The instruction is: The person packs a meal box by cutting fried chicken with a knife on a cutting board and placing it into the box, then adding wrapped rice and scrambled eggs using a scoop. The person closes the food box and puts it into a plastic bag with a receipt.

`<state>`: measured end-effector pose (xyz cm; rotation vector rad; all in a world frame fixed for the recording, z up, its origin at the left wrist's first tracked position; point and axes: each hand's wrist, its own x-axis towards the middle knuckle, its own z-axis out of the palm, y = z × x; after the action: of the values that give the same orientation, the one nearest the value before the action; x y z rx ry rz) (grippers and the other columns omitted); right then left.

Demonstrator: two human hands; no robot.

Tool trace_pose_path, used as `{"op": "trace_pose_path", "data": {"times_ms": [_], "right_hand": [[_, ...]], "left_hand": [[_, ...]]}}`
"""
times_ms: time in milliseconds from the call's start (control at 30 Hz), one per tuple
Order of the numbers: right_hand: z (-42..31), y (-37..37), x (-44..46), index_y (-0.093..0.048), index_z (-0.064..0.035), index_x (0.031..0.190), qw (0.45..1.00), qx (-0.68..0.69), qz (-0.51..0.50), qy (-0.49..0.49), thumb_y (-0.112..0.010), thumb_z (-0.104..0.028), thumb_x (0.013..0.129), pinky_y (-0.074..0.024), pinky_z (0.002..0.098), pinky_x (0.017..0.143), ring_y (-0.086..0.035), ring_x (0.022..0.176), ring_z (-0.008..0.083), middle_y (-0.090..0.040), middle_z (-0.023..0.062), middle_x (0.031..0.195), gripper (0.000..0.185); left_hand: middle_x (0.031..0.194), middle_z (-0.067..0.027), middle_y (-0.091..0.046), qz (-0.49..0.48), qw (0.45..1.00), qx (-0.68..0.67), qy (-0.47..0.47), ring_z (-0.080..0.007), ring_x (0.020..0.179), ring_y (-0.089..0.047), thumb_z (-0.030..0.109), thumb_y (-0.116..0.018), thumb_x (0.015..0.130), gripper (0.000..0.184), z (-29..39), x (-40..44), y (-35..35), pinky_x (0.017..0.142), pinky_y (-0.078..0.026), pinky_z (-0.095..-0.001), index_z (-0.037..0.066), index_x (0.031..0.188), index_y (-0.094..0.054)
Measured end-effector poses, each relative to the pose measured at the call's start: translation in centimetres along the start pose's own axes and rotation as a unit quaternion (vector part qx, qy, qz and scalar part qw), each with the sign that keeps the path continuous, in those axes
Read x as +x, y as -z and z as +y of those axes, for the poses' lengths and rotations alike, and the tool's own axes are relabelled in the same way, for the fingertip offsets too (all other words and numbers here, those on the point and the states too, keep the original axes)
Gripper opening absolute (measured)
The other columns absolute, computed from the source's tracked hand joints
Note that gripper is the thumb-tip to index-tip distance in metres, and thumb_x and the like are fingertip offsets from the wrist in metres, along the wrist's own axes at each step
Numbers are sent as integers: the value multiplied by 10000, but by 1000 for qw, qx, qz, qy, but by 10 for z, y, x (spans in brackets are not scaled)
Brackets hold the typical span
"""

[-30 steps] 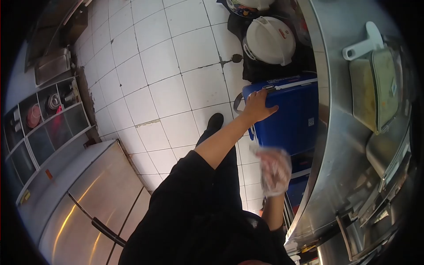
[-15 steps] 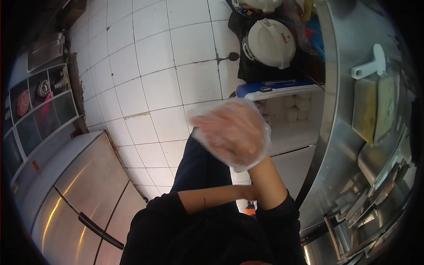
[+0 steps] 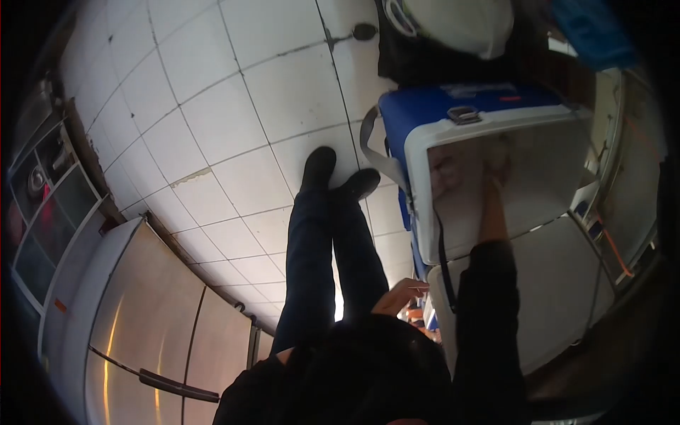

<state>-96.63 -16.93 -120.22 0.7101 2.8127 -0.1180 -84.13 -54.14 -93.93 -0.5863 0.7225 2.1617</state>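
A blue cooler box (image 3: 405, 131) with a white rim stands with its white lid (image 3: 545, 290) swung open toward me. My right hand (image 3: 498, 157) is deep inside the box, dim and blurred, near pale round items (image 3: 445, 173) along its left inner side; its fingers cannot be made out. Beside the lid's left edge is my left hand (image 3: 402, 296), low down near my body, its fingers partly visible and extended. A grey strap (image 3: 371, 142) loops from the box's left side, and a dark strap hangs across the rim.
Above the box, a white-lidded pot (image 3: 460, 25) rests on black material. A blue object (image 3: 595, 32) is at the upper right. Steel cabinet doors (image 3: 149, 319) with a dark handle stand at lower left, near a shelf unit (image 3: 53, 205). My shoes are on white floor tiles (image 3: 241, 170).
The lid has swung open. My right hand has gone from in front of the box into it, and my left hand has moved off the lid down to its left edge. The view is closer.
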Motion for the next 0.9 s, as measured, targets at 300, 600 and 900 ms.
{"op": "trace_pose_path", "data": {"times_ms": [300,600,900], "right_hand": [[9,2,54,-405,-55,1351,965,-215,-76,129,-676,-328,789,-345,409,1055,-410,1278,313,-417,157,1391,680],[7,5,37,-449,-108,1338,907,-350,-192,132,-720,-348,742,-366,428,1058,-328,1338,279,-317,109,1463,698],[-106,78,-97,-444,12,1288,850,409,111,-313,-849,-434,606,-437,395,963,-543,1111,352,-552,197,1218,910]], "left_hand": [[1112,-99,-576,143,985,-88,41,-161,1030,-546,220,-434,991,326,-24,-34,80,916,-401,-282,-17,1198,-518],[1067,-87,-600,190,981,-22,39,-136,949,-563,215,-479,974,315,-25,-44,103,836,-428,-264,-1,1199,-525],[1023,-76,-624,172,970,170,22,-112,868,-579,211,-523,957,311,25,-76,115,756,-456,-245,15,1199,-532]]}}
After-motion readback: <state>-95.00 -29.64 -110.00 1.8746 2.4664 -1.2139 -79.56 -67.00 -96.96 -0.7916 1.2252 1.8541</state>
